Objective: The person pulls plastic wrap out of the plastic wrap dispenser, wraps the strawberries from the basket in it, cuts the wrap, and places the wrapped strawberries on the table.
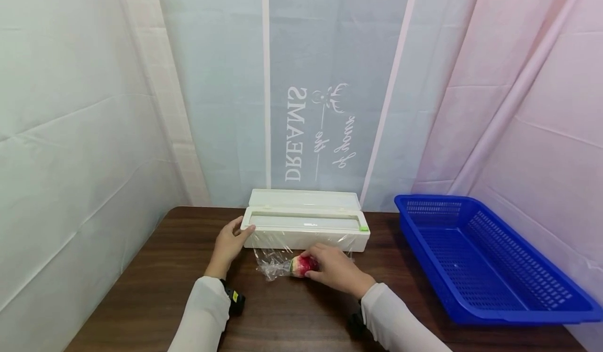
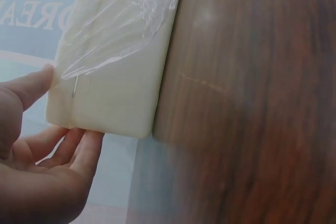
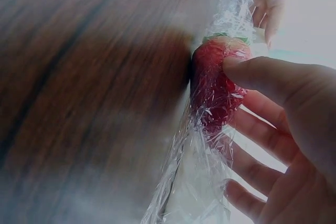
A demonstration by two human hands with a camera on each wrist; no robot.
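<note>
A red strawberry (image 3: 218, 77) with a green leafy top is wrapped in clear cling film (image 1: 273, 269), which stretches from the front of a white cling film dispenser (image 1: 306, 239). My right hand (image 1: 336, 269) grips the strawberry between thumb and fingers, just in front of the dispenser. The film bunches up past the strawberry's leafy end. At the dispenser's left end, my left hand (image 1: 228, 247) holds the corner, thumb (image 2: 37, 85) on the upper edge and fingers bent against the end face. The dispenser's lid (image 1: 303, 200) stands raised at the back.
A blue perforated plastic basket (image 1: 426, 268) stands on the right of the brown wooden table (image 1: 278, 326). A small green piece (image 1: 364, 229) sits at the dispenser's right end. Printed cloth (image 1: 325, 53) hangs behind the table, with pale cloth walls on both sides.
</note>
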